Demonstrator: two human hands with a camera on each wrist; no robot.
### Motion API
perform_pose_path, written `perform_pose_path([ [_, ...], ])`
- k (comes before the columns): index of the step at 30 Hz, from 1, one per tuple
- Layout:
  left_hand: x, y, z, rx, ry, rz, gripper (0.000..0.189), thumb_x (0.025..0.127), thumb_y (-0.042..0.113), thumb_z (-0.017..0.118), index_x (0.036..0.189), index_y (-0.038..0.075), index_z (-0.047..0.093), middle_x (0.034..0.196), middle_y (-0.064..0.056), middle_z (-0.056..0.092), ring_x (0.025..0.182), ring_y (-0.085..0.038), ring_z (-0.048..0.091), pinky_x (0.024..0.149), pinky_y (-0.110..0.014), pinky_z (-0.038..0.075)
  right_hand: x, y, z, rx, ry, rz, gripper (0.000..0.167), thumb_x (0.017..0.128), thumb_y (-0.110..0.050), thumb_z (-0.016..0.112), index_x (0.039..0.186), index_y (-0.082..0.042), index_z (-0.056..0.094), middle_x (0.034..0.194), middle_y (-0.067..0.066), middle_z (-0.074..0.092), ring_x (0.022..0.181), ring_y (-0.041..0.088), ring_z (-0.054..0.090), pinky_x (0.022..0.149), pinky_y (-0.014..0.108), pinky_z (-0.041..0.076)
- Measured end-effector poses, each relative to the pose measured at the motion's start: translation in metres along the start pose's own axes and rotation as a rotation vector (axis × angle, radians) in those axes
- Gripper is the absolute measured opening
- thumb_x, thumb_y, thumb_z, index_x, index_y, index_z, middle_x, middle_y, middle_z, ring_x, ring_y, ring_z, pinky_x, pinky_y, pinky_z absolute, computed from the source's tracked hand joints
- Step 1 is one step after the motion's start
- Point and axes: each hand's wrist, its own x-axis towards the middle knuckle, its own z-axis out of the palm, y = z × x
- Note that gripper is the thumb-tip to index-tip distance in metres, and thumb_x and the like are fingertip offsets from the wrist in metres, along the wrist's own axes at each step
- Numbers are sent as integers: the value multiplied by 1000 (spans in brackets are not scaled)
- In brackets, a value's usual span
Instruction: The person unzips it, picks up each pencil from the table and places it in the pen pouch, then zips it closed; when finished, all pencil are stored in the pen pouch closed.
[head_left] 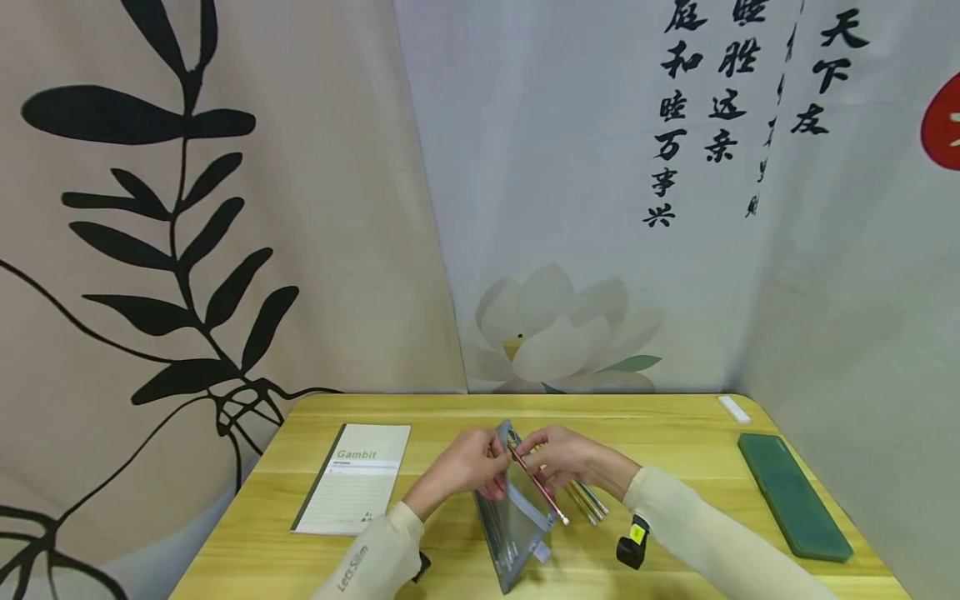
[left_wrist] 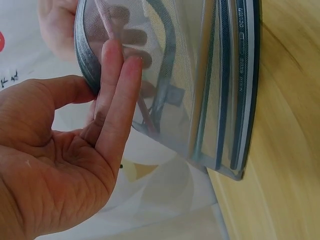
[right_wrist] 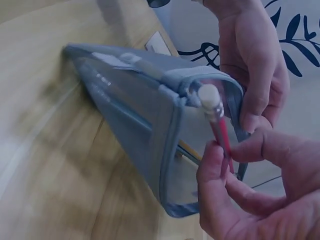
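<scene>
A grey-blue mesh zip pouch (head_left: pixel 504 540) stands tilted on the table, its mouth spread open. Several pencils (left_wrist: pixel 220 95) show through its mesh along the lower side. My left hand (head_left: pixel 474 460) pinches the rim of the mouth between thumb and fingers. With thumb and fingertips, my right hand (head_left: pixel 564 457) holds a red pencil (right_wrist: pixel 221 136) with a white eraser end at the pouch's mouth. In the left wrist view this pencil appears pinkish through the mesh. A few more pencils (head_left: pixel 587 502) lie on the table just beyond the right hand, partly hidden by it.
To the left lies a white notebook (head_left: pixel 352 483) marked "Gambit" with a dark spine. A dark green rectangular case (head_left: pixel 795 497) lies at the right edge of the wooden table (head_left: pixel 660 417). Near the back right corner is a small white block (head_left: pixel 734 409). Printed curtains hang behind.
</scene>
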Motion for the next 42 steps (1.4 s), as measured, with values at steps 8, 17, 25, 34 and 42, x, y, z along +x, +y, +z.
perform_pose_path([
  [8,1,0,3,7,-7,2,15,103,9,62,89,4,61,71,-11,73,60,-27,76,65,-50,68,11,3,8,39,44,4,27,89,-3,66,116,-2,69,78,0,64,62,10,60,52,22,58],
  [17,3,0,4,47,-16,1,17,104,10,61,88,5,61,70,-8,73,58,-25,76,64,-49,68,14,6,19,25,71,-26,39,86,-1,63,125,0,67,72,1,64,65,12,62,58,28,61],
  [25,2,-1,0,15,-9,-16,17,104,11,60,89,4,61,71,-10,73,61,-30,76,64,-49,68,12,9,15,-39,105,-68,32,91,-5,68,122,-1,68,89,8,67,83,23,71,61,37,66],
  [34,0,-6,-4,-7,13,-21,18,104,12,63,88,4,61,70,-12,73,62,-33,77,64,-51,68,11,29,-21,-368,248,-229,22,99,-19,74,115,-5,70,89,9,69,66,29,66,47,38,57],
  [42,-3,-8,-5,-16,17,-23,17,105,12,63,90,4,61,71,-11,72,60,-28,76,64,-50,68,9,47,-44,-552,360,-218,11,96,-12,77,105,-9,73,86,3,68,62,15,57,50,28,50],
])
